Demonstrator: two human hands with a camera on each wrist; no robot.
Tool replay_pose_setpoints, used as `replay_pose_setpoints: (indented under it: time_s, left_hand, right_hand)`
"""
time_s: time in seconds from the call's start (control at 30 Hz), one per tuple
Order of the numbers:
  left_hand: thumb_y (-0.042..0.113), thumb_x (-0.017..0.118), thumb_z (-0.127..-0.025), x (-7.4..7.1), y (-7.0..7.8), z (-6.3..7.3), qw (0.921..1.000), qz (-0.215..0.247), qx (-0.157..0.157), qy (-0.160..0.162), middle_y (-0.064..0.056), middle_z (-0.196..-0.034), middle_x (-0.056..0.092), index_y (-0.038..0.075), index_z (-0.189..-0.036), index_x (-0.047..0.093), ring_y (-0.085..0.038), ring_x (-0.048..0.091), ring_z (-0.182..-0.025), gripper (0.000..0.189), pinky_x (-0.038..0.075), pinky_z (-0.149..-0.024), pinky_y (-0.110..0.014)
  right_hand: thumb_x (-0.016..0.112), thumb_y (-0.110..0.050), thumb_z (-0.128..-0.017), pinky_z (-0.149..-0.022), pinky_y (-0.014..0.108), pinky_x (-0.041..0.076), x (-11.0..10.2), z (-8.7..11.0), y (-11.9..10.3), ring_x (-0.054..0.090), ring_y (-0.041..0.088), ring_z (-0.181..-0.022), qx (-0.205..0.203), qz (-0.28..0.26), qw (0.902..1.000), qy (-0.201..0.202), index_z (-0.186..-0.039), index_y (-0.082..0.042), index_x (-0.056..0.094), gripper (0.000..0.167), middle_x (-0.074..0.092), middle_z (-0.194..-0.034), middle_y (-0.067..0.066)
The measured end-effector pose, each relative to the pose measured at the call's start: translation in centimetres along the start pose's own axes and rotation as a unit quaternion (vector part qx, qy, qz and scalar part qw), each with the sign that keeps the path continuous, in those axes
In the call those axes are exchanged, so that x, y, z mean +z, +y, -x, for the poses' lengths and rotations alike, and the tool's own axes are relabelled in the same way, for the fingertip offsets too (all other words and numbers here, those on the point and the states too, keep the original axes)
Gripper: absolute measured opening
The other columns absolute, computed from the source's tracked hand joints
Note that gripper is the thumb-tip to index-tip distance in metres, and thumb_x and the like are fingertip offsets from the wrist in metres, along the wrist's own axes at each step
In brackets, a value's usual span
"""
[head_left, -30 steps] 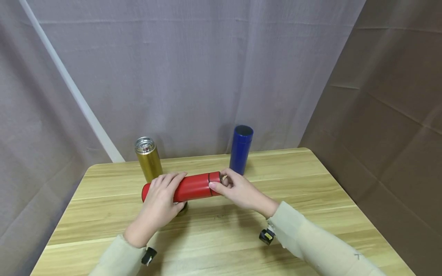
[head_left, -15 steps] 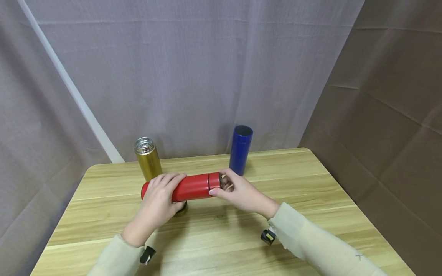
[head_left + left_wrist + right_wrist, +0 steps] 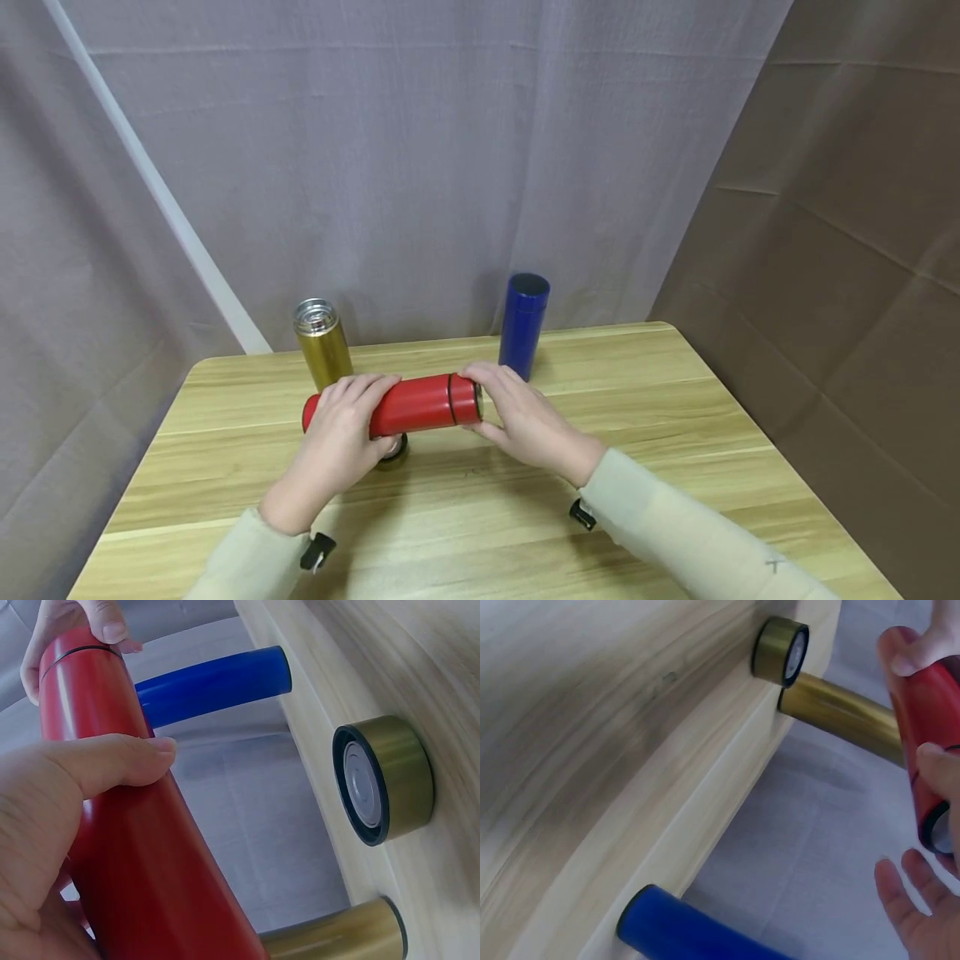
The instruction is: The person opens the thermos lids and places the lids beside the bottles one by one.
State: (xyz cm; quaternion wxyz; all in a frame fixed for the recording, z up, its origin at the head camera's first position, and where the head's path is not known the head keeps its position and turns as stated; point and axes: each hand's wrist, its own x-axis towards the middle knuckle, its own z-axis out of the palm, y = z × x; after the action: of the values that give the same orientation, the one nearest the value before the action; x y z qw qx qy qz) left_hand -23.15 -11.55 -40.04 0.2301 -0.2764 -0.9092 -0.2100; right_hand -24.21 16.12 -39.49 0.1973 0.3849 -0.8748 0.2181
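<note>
I hold a red flask [image 3: 412,404] level above the wooden table [image 3: 637,392]. My left hand [image 3: 341,429] grips its body near the bottom end, thumb lying along the red wall [image 3: 127,825]. My right hand [image 3: 517,412] wraps the black-ringed cap end, fingers over the top and thumb below. In the right wrist view one fingertip rests on the cap [image 3: 930,787] and the other fingers [image 3: 907,900] spread beneath it. A gold lid [image 3: 395,450] lies on the table under the flask, and shows plainly in the left wrist view [image 3: 386,780].
A gold flask [image 3: 322,346] stands upright without its lid at the back left. A blue flask [image 3: 523,325] stands capped at the back, just right of my right hand. Grey and brown curtains close in the table's far and right sides.
My right hand has shifted from pinching the cap's end to wrapping over it. The flask has moved slightly left. The left hand keeps its grip.
</note>
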Motion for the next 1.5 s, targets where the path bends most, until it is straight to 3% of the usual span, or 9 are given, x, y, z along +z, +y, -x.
replay_pose_setpoints:
  time_s: [0.07,0.17,0.33,0.43,0.67,0.93,1.13,1.27,1.5]
  left_hand:
    - [0.017,0.088,-0.062,-0.02,0.04,0.01,1.0,0.005,-0.001,-0.001,-0.006,-0.122,0.059,0.011,-0.13,0.057,-0.029,0.052,-0.109,0.074,0.039,-0.093,-0.049]
    - [0.017,0.089,-0.061,0.04,0.09,0.1,1.0,0.009,-0.003,-0.002,-0.008,-0.122,0.058,0.009,-0.129,0.057,-0.03,0.052,-0.108,0.076,0.039,-0.092,-0.051]
    - [0.017,0.09,-0.061,0.25,0.13,0.15,1.0,-0.004,0.0,-0.003,-0.008,-0.122,0.057,0.011,-0.13,0.056,-0.03,0.051,-0.108,0.077,0.038,-0.094,-0.051]
    - [0.018,0.089,-0.061,0.33,0.19,0.14,0.9999,-0.009,0.009,-0.005,-0.007,-0.122,0.057,0.011,-0.13,0.056,-0.029,0.05,-0.109,0.076,0.039,-0.094,-0.05]
    - [0.018,0.088,-0.063,0.4,0.26,0.15,0.9997,-0.017,0.017,-0.01,-0.006,-0.122,0.057,0.012,-0.131,0.056,-0.028,0.05,-0.11,0.075,0.039,-0.094,-0.048]
    - [0.019,0.089,-0.063,0.52,0.1,0.16,0.9998,-0.009,0.02,-0.003,-0.007,-0.123,0.057,0.012,-0.131,0.056,-0.029,0.05,-0.111,0.076,0.039,-0.094,-0.05]
    - [0.018,0.088,-0.063,0.53,-0.21,0.26,0.9997,-0.003,0.023,0.001,-0.006,-0.123,0.057,0.012,-0.131,0.055,-0.029,0.05,-0.111,0.076,0.039,-0.094,-0.05]
    - [0.018,0.088,-0.063,0.52,-0.35,0.35,0.9998,-0.005,0.018,-0.006,-0.006,-0.124,0.057,0.012,-0.132,0.055,-0.028,0.05,-0.111,0.077,0.039,-0.095,-0.049]
    - [0.018,0.088,-0.064,0.4,-0.43,0.5,0.9997,-0.004,0.001,-0.023,-0.006,-0.126,0.057,0.012,-0.134,0.053,-0.028,0.05,-0.113,0.079,0.038,-0.098,-0.049]
  right_hand:
    - [0.079,-0.033,-0.081,-0.095,0.034,0.046,0.04,0.09,0.13,0.049,0.016,-0.117,0.011,-0.015,0.9998,-0.001,-0.142,-0.014,0.032,0.079,0.046,-0.136,0.003]
    - [0.076,-0.045,-0.08,-0.091,0.035,0.049,-0.04,0.18,0.21,0.051,0.018,-0.115,0.072,-0.086,0.9936,-0.016,-0.147,-0.018,0.024,0.088,0.043,-0.137,0.004]
    - [0.071,-0.048,-0.084,-0.083,0.036,0.052,-0.33,0.04,0.02,0.057,0.018,-0.105,0.193,-0.232,0.9528,-0.03,-0.147,-0.02,0.027,0.081,0.051,-0.126,0.001]
    - [0.069,-0.048,-0.086,-0.08,0.032,0.053,-0.39,0.01,-0.1,0.059,0.014,-0.095,0.22,-0.244,0.9437,-0.041,-0.143,-0.018,0.034,0.073,0.057,-0.114,-0.001]
    - [0.062,-0.058,-0.087,-0.068,0.03,0.052,-0.36,0.23,-0.14,0.06,0.011,-0.077,0.214,-0.184,0.9574,-0.06,-0.132,-0.018,0.049,0.061,0.062,-0.089,-0.005]
    - [0.065,-0.06,-0.084,-0.064,0.029,0.053,-0.17,0.34,-0.11,0.06,0.01,-0.079,0.213,-0.193,0.9568,-0.047,-0.128,-0.023,0.052,0.06,0.062,-0.09,-0.009]
    - [0.069,-0.054,-0.084,-0.072,0.033,0.054,0.02,0.24,0.1,0.058,0.008,-0.086,0.156,-0.199,0.9668,-0.037,-0.13,-0.019,0.05,0.061,0.061,-0.095,-0.01]
    - [0.072,-0.047,-0.084,-0.074,0.028,0.053,0.11,0.24,0.17,0.055,0.006,-0.094,0.109,-0.175,0.9781,-0.031,-0.133,-0.02,0.047,0.061,0.056,-0.108,-0.011]
    - [0.077,-0.022,-0.082,-0.09,0.032,0.049,0.51,0.44,0.15,0.047,0.012,-0.119,0.009,-0.044,0.999,-0.004,-0.138,-0.017,0.039,0.067,0.046,-0.137,-0.001]
